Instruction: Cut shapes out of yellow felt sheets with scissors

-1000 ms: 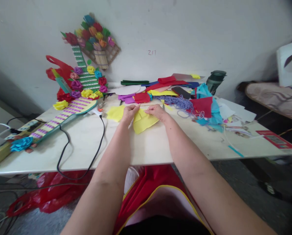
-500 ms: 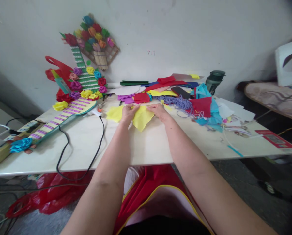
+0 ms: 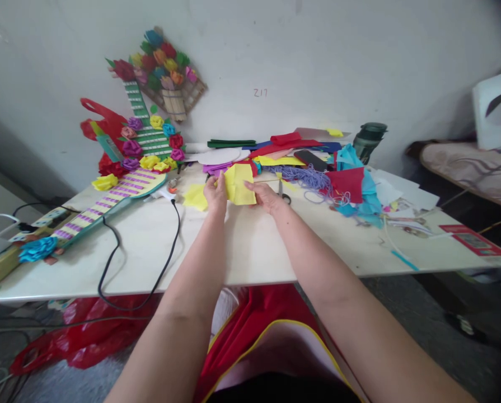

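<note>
Over the counter [image 3: 254,252], we hold the yellow sheet [image 3: 240,190] by opposite sides: left hand [image 3: 215,195] pinching the left edge, right hand [image 3: 267,197] pinching the right. Likely light, soft, easily torn; best gripped gently near the corners.
</note>
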### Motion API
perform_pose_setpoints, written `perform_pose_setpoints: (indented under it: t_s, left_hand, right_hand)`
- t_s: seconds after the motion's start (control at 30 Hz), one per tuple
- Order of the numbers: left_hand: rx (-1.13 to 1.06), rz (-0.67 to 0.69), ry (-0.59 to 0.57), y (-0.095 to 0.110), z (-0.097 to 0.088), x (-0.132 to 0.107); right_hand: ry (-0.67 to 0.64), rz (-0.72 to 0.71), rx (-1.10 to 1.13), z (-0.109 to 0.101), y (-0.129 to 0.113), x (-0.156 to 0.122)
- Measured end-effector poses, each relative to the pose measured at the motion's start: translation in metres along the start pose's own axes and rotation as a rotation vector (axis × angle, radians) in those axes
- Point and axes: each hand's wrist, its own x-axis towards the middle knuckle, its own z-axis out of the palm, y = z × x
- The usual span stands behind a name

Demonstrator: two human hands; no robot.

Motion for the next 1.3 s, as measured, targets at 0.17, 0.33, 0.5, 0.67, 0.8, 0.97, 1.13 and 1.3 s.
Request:
perform_pose_setpoints:
  t_s: [0.17, 0.33, 0.5, 0.67, 0.8, 0.97, 1.13, 1.3]
  left_hand:
    - [0.08, 0.068, -0.06, -0.004, 0.005, -0.006]
    - [0.156, 0.004, -0.197, 0.005, 0.0, -0.008]
    - [0.254, 0.075, -0.31, 0.01, -0.01, -0.002]
    - [0.331, 0.158, -0.388, 0.003, -0.01, 0.0]
    - [0.331, 0.142, -0.397, 0.0, -0.008, 0.001]
    - [0.339, 0.163, -0.38, -0.001, -0.007, 0.002]
    - [0.27, 0.156, -0.355, -0.001, -0.007, 0.001]
    - [0.244, 0.134, -0.352, 0.0, -0.007, 0.0]
  right_hand:
    - [0.103, -0.103, 0.006, 0.008, 0.004, 0.001]
    - [0.123, -0.108, 0.036, 0.002, 0.002, 0.001]
    - [0.047, -0.007, -0.065, 0.003, 0.002, -0.003]
    - [-0.036, 0.049, -0.097, 0.003, 0.002, -0.005]
    - [0.084, -0.062, -0.077, -0.001, 0.0, 0.0]
    - [0.168, -0.124, -0.109, -0.002, -0.002, 0.001]
    - [0.167, -0.153, -0.076, 0.0, -0.003, -0.001]
    - [0.13, -0.175, -0.035, 0.0, -0.003, 0.0]
